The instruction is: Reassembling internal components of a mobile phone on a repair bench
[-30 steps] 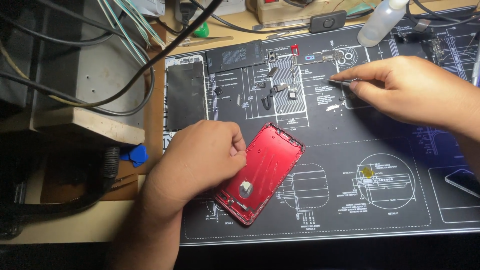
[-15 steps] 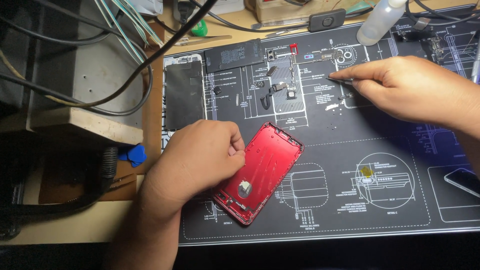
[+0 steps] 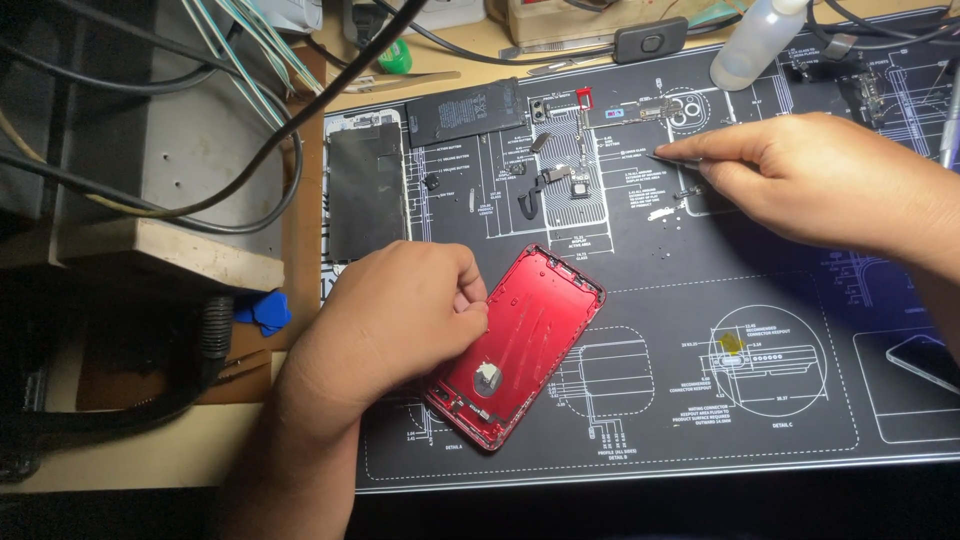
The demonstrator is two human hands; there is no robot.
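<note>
A red phone housing (image 3: 535, 335) lies tilted, inside up, on a black printed work mat (image 3: 800, 400). My left hand (image 3: 400, 315) rests on the housing's left edge with fingers curled, holding it in place. My right hand (image 3: 820, 185) reaches in from the right and pinches a thin pair of tweezers (image 3: 672, 157), whose tip points left over small parts on the mat. Several tiny screws and brackets (image 3: 555, 178) lie near that tip.
A phone screen (image 3: 367, 190) and a black battery (image 3: 465, 110) lie at the mat's upper left. A clear bottle (image 3: 750, 45) stands at the back. Cables (image 3: 200, 120) cross the left side. Blue picks (image 3: 265, 310) sit on the wooden bench. Another phone (image 3: 925, 360) lies at right.
My right hand has shifted slightly, the tweezer tip staying over the small parts. My left hand and the red housing have barely moved.
</note>
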